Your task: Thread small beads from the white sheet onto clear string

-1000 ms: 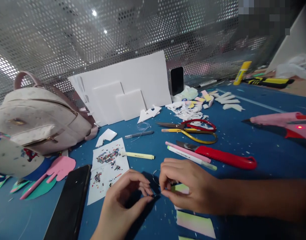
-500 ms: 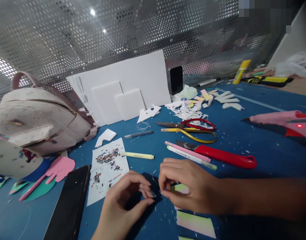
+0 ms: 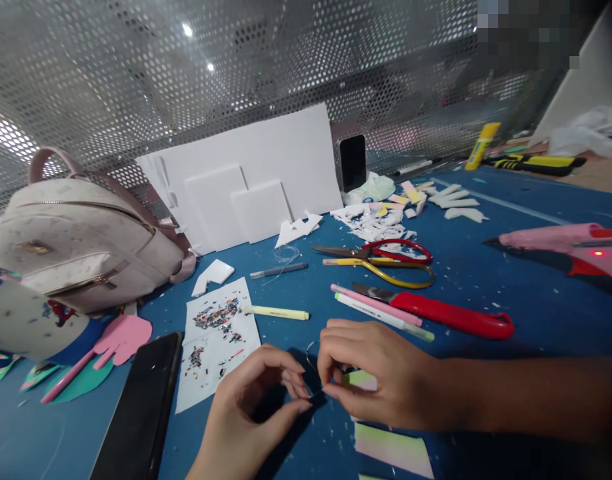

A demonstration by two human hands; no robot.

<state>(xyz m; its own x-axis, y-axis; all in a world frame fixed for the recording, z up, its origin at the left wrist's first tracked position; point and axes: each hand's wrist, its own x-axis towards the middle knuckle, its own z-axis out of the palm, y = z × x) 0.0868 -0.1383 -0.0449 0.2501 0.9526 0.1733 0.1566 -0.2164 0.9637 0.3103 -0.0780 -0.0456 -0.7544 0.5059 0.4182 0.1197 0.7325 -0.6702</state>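
My left hand [image 3: 246, 420] and my right hand [image 3: 371, 377] meet low over the blue table [image 3: 511, 293], fingertips pinched together around something tiny that I cannot make out. A thin clear thread loop [image 3: 310, 353] curves up between the two hands. Just left of them lies a white paper sheet [image 3: 213, 347] strewn with small coloured beads. Pale yellow-pink paper strips [image 3: 393, 448] lie under my right wrist.
A black phone [image 3: 141, 407] lies at front left, a beige backpack [image 3: 81, 233] beyond it. Scissors [image 3: 386, 257], a red-handled cutter [image 3: 446, 313], pens [image 3: 279, 311] and a pink glue gun [image 3: 566, 243] lie behind the hands. White foam boards [image 3: 246, 180] lean on the perforated metal wall.
Both hands stay pinched together in the same spot with only slight finger shifts. The view has dipped a little.
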